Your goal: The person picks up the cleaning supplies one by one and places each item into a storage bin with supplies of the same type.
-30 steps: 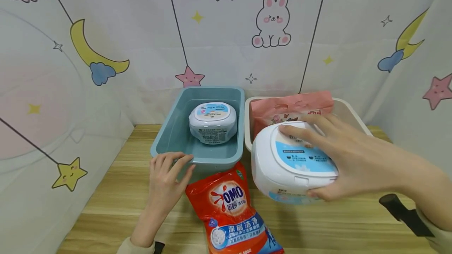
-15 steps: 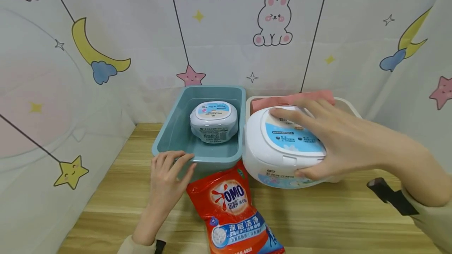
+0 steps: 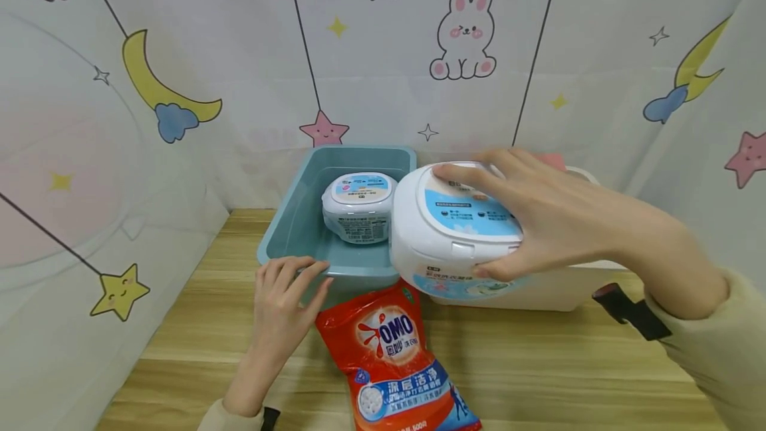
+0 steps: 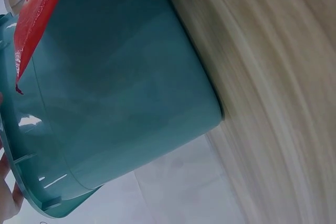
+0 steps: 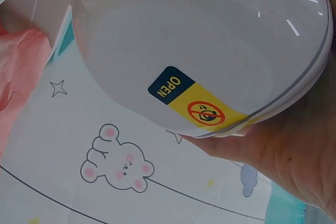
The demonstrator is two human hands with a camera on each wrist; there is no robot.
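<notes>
Left hand [image 3: 282, 301]: at the front rim of the teal bin [image 3: 365, 272], fingers bent over the edge, thumb apart. Right hand [image 3: 532, 211]: right of the bin, thumb and fingers spread in a grip; right forearm [image 3: 634, 235] angled away from the bin.

In the head view, the right edge of the lilac-white rounded plastic tub [image 3: 356, 211] inside the blue-green rectangular plastic bin [image 3: 359, 272] is covered by the white oval plastic container [image 3: 443, 245]. To the bin's right, much of the cream rectangular plastic box [image 3: 544, 288] is hidden, as is nearly all of the pink bag [image 3: 553, 160]. In front of the bin, the red plastic OMO bag [image 3: 391, 358] is cut off below. The container's lid is partly covered by the right hand [image 3: 526, 198]. At the bin's rim, the left hand [image 4: 7, 199] is cropped in the left wrist view.
</notes>
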